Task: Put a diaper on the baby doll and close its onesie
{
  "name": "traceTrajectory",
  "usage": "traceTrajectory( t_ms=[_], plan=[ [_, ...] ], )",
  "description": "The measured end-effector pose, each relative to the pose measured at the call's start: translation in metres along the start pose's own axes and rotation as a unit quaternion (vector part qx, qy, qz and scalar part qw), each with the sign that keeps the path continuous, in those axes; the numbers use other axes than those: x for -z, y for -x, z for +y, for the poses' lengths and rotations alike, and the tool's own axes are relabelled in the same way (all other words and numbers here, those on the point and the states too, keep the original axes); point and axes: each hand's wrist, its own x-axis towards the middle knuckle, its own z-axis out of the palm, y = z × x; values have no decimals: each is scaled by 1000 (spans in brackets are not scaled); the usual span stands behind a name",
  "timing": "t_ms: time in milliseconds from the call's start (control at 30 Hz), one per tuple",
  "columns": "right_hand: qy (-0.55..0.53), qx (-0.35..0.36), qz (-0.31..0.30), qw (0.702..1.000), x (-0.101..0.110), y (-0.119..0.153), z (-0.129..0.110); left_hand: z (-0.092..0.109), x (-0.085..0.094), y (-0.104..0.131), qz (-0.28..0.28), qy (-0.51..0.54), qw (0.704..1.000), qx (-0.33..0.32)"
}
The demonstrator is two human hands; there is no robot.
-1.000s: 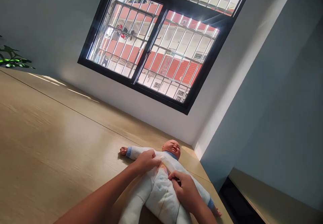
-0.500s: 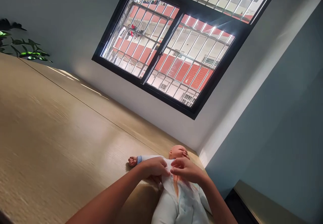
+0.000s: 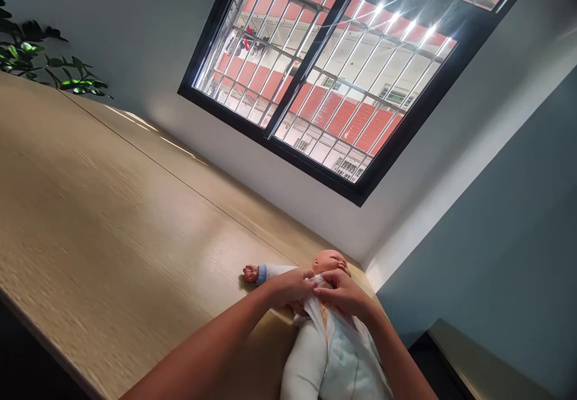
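A baby doll (image 3: 328,260) lies on its back on the wooden table (image 3: 148,232), its arm stretched out to the left. It wears a white romper (image 3: 304,358) with pale blue cuffs, its front partly open so a strip of the body shows. At the chest, my left hand (image 3: 294,287) pinches the romper's edge near the neck. Facing it, my right hand (image 3: 346,293) has thumb and fingers closed on the cloth at the upper front. Both sets of fingertips nearly meet just below the doll's chin. The fastening between them is too small to make out.
A barred window (image 3: 311,81) with a dark frame is in the wall behind the table. Green leaves (image 3: 76,78) show at the far left. Beyond the table on the right stands a dark piece of furniture (image 3: 444,358) by the blue-grey wall.
My hands have come closer together at the doll's neck, and my right fingers have closed on the romper's edge. The camera view has shifted slightly, moving the doll rightward in the picture.
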Motion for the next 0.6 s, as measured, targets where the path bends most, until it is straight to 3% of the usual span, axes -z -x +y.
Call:
traceTrajectory(
  t_ms=[100, 267, 400, 600],
  plan=[
    [-40, 2, 3, 999, -2, 1, 8, -3, 11, -1, 6, -12, 1000, 18],
    [-209, 14, -28, 977, 2, 12, 18, -6, 43, 0, 12, -123, 992, 30],
    [-217, 13, -49, 975, 1, 16, 18, 3, 44, 10, -24, -217, 976, 15],
    [-257, 23, -76, 963, -6, 16, 23, 12, 18, 15, -24, -498, 867, 16]
  ],
)
